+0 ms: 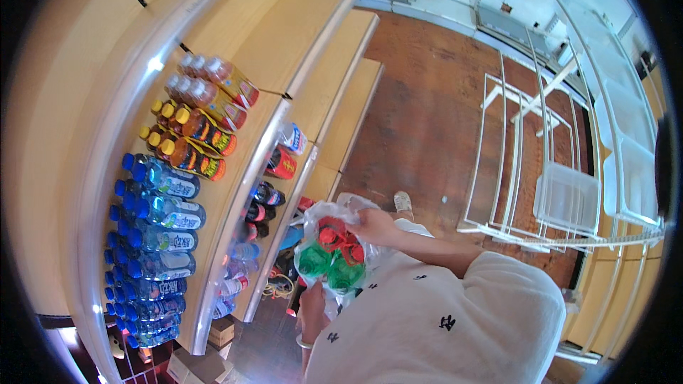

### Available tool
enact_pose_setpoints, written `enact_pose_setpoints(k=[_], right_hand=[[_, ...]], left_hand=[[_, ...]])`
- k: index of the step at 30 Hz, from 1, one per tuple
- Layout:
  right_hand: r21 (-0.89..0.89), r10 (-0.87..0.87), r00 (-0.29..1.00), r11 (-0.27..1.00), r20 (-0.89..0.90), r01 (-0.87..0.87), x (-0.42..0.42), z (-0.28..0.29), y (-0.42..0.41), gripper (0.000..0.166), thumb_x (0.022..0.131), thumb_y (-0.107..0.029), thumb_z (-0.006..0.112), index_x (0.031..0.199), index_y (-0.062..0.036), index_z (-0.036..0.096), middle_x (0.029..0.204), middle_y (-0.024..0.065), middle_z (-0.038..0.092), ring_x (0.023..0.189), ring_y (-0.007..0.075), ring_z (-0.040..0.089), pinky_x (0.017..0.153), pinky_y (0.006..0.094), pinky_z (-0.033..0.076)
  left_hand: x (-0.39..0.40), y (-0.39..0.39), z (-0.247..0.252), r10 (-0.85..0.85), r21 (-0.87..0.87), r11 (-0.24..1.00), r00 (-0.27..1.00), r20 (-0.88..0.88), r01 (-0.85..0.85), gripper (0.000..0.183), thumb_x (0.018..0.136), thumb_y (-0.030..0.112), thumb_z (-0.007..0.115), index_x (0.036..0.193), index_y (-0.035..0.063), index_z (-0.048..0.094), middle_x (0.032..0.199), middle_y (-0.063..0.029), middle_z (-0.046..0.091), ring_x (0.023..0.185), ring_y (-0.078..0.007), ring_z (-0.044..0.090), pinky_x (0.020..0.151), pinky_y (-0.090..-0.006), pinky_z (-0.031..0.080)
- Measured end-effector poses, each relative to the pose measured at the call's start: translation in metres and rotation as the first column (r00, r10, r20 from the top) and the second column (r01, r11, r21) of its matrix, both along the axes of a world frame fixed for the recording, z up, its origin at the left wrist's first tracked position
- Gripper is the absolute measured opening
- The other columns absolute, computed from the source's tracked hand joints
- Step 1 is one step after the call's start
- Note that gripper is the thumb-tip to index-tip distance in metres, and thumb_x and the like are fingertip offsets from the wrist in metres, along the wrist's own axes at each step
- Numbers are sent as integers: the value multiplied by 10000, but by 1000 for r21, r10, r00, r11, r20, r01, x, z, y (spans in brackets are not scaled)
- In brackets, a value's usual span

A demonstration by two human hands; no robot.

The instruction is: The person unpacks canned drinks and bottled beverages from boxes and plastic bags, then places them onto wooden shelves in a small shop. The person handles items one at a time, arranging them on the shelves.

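A clear plastic bag [368,205] hangs in front of my torso, between my two hands, its mouth spread wide. Inside it are green plastic bottles [314,260] and red bottles or red-topped items [332,233], seen from above. My right hand [374,226] grips the bag's rim on the upper side. On the lower side, my left hand [313,301] holds the opposite rim and has a pale bracelet at the wrist. The bag's underside is hidden.
Left of the bag stand wooden shelves [277,58] with metal edges. Blue-capped water bottles [168,229], yellow-capped drinks [197,157] and white-capped drinks [213,101] fill part of one. Cardboard boxes [200,368] sit below. A white wire rack [501,154] holds a plastic bin [568,197] at right.
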State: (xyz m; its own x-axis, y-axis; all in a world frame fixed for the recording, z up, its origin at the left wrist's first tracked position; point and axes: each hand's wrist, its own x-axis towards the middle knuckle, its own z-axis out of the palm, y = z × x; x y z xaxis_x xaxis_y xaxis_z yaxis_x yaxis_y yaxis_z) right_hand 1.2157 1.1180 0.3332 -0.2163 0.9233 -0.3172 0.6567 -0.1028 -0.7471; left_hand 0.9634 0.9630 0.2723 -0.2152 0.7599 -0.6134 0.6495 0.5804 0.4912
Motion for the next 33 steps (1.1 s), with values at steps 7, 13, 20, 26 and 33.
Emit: enact_pose_setpoints(k=[7, 13, 20, 26, 33], right_hand=[[-23, 511, 859, 859, 11, -511, -36, -1, 100, 459, 825, -487, 551, 739, -48, 654, 662, 155, 643, 661, 323, 651, 647, 445, 501], [8, 763, 640, 642, 91, -766, -40, -21, 160, 427, 829, -476, 588, 809, -57, 667, 655, 140, 643, 644, 325, 650, 634, 442, 500], [-43, 885, 465, 464, -33, -885, -38, -35, 193, 284, 825, -300, 651, 841, -17, 640, 659, 80, 626, 645, 209, 626, 633, 358, 492], [-195, 893, 450, 443, 9, -875, -14, -75, 202, 328, 819, -353, 646, 848, -26, 665, 723, 99, 653, 702, 243, 641, 646, 376, 487], [-239, 888, 437, 460, 144, -855, 20, -148, 211, 287, 854, -318, 650, 814, -35, 670, 679, 5, 608, 627, 118, 544, 590, 325, 437]], left_hand=[[35, -37, -89, 359, 183, 916, 933, 15, -356, 227, 861, 227, 500, 811, 19, 574, 713, -212, 611, 677, -370, 616, 569, -484, 434], [156, -2, -80, 708, 272, 653, 697, 114, -707, 348, 889, 304, 477, 749, 6, 589, 656, -183, 591, 618, -317, 591, 556, -442, 425], [235, 57, -39, 914, -44, 125, 98, 393, -991, 492, 890, 422, 478, 685, -6, 610, 590, -116, 573, 574, -218, 567, 549, -381, 412], [300, 64, -114, 936, 98, 257, 273, 221, -961, 475, 895, 409, 451, 724, 12, 647, 634, -137, 609, 642, -282, 610, 624, -409, 454], [291, 77, -111, 996, -278, 83, 70, 56, -957, 535, 913, 428, 389, 886, -13, 689, 954, -242, 663, 950, -399, 630, 828, -463, 492]])
